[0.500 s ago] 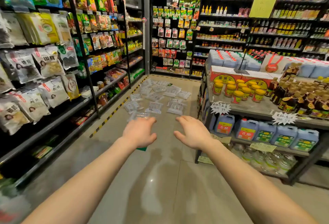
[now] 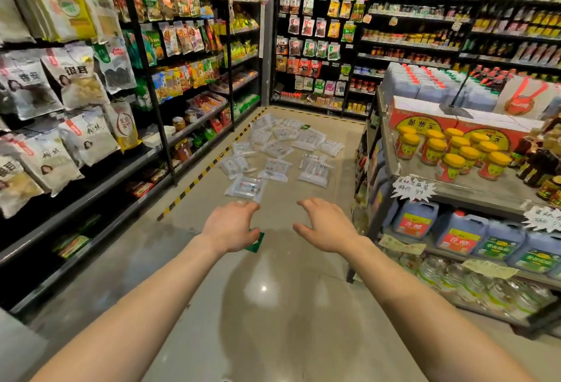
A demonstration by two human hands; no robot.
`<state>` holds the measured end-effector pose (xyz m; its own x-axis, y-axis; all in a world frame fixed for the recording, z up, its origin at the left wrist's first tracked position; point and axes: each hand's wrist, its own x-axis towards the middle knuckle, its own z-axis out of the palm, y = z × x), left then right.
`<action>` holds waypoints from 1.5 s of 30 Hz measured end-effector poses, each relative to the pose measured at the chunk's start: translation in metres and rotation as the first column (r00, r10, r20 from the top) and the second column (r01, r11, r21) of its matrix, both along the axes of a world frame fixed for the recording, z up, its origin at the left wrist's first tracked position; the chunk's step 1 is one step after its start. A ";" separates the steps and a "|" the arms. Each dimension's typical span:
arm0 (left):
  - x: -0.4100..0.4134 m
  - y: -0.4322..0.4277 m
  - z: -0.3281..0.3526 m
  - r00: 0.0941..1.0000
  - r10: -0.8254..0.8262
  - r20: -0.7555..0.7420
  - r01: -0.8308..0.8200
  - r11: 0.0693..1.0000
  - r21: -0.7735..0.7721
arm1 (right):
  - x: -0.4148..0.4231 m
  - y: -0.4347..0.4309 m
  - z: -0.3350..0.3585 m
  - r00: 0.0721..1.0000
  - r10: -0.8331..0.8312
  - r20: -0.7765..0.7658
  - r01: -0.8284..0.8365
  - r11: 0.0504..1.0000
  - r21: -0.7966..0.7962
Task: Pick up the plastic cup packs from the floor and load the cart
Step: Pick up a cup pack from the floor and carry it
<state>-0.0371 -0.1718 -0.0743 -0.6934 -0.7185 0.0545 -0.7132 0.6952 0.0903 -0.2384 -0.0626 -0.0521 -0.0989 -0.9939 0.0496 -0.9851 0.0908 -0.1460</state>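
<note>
- In the head view, your left hand [image 2: 230,227] and right hand [image 2: 329,227] were stretched out ahead of you, palms down. The fingers were loosely spread and a little curled, and neither hand held anything.
- Compared with half a second earlier, the hands sat at nearly the same place in the view, but the plastic cup packs [image 2: 273,151] filled more of the aisle. You had closed in on them — by stepping or leaning forward, I judge.
- The packs lay scattered on the floor [image 2: 273,305] at twelve o'clock from your hands, none lifted. The nearest pack [image 2: 245,188] lay just past your left fingertips [image 2: 247,206], apart from them as far as I could tell.
- A small green card [image 2: 255,242] showed on the floor at about five o'clock of the left hand. Whether the hand touched it I could not tell.
- Shelves of bagged goods [image 2: 91,78] ran at nine o'clock, and a stand of yellow-lidded jars [image 2: 455,151] stood at three o'clock.
- No cart was in view — so loading had not begun. The step in hand was probably the reach for the first pack.
</note>
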 end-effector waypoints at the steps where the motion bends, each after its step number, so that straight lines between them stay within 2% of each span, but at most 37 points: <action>1: -0.003 -0.024 -0.001 1.000 0.003 0.005 -0.003 1.000 0.009 | -0.006 -0.024 -0.002 1.000 0.000 0.001 0.000 1.000 0.003; 9: -0.026 -0.207 0.002 1.000 0.018 0.025 -0.019 0.999 0.046 | -0.033 -0.211 0.001 0.997 -0.030 0.070 0.030 1.000 -0.003; 17: -0.058 -0.344 -0.012 0.998 0.011 0.065 -0.015 0.998 0.059 | -0.063 -0.356 -0.028 0.989 -0.034 0.146 0.030 0.999 0.025; 23: -0.113 -0.452 -0.035 0.993 0.075 0.093 -0.083 0.992 0.095 | -0.123 -0.478 -0.054 0.988 0.008 0.153 -0.015 0.999 0.040; 28: -0.171 -0.552 -0.051 0.985 0.114 0.133 -0.129 0.985 0.114 | -0.189 -0.586 -0.075 0.972 0.024 0.233 -0.029 0.999 0.018; 33: -0.235 -0.638 -0.055 0.979 0.150 0.140 -0.168 0.978 0.123 | -0.255 -0.688 -0.082 0.972 0.058 0.226 -0.069 0.997 0.043; 45: -0.311 -0.817 -0.121 0.948 0.309 0.077 -0.316 0.884 0.345 | -0.328 -0.893 -0.131 0.982 0.120 0.145 -0.146 0.972 0.185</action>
<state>-0.3478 -0.9887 -0.1953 -0.4284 -0.8683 -0.2501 -0.8922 0.3626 0.2692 -0.5661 -0.9561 -0.1828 0.0421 -0.9877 -0.1504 -0.9634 -0.0002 -0.2680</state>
